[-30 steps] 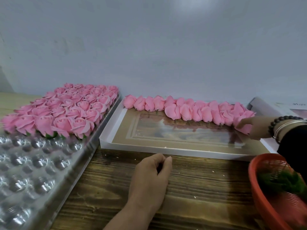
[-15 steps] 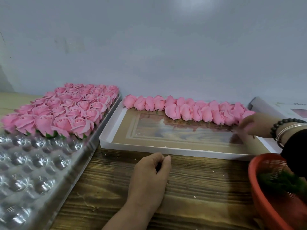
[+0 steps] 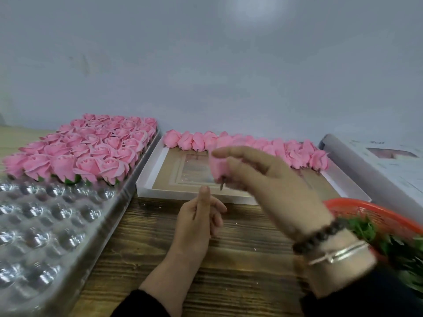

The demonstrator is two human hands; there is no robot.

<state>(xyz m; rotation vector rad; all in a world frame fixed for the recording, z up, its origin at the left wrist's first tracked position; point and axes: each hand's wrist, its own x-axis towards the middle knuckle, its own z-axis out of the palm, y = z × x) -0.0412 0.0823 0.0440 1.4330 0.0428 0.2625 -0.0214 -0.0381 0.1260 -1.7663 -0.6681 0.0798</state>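
My right hand [image 3: 263,179] is raised above the front edge of the white flat box [image 3: 151,179] and holds a pink rose head [image 3: 218,167] in its fingers; the hand is blurred. Below it, my left hand [image 3: 199,220] hovers over the wooden table [image 3: 229,271] with thumb up and fingers loosely curled, holding nothing that I can see. A row of pink rose heads [image 3: 297,154] lies along the far side of the box. On the left, a clear plastic blister tray [image 3: 34,236] carries several rows of pink roses [image 3: 91,147] in its far half.
A red plastic basket [image 3: 357,209] with green leaf pieces [image 3: 364,229] sits at the right, partly behind my right wrist. A white box lid [image 3: 377,170] lies at the far right. A grey wall rises right behind the boxes.
My right hand left the right end of the rose row and swung left to the middle, carrying a rose head. My left hand lifted slightly off the table and its fingers opened a little.
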